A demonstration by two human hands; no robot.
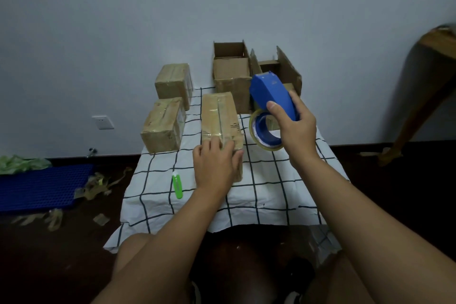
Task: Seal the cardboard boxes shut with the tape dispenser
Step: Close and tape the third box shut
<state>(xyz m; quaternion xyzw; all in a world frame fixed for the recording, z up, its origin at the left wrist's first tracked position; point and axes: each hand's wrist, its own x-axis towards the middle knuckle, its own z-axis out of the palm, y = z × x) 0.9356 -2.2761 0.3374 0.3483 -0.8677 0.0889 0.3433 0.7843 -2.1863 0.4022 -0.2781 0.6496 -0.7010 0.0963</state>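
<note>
A closed cardboard box (218,116) with clear tape along its top seam lies lengthwise in the middle of the checked cloth (261,195). My left hand (214,168) grips its near end, fingers curled over the top edge. My right hand (294,126) holds the blue tape dispenser (270,95) in the air to the right of the box, its roll of clear tape (265,134) hanging below. Two open cardboard boxes (232,74) (283,70) stand at the back against the wall. Two taped boxes (164,124) (174,82) sit at the left.
A green utility knife (177,185) lies on the cloth left of my left hand. Strips of used tape (98,184) and a blue plastic grid (39,187) litter the dark floor at the left. A wooden furniture leg (419,101) rises at the right.
</note>
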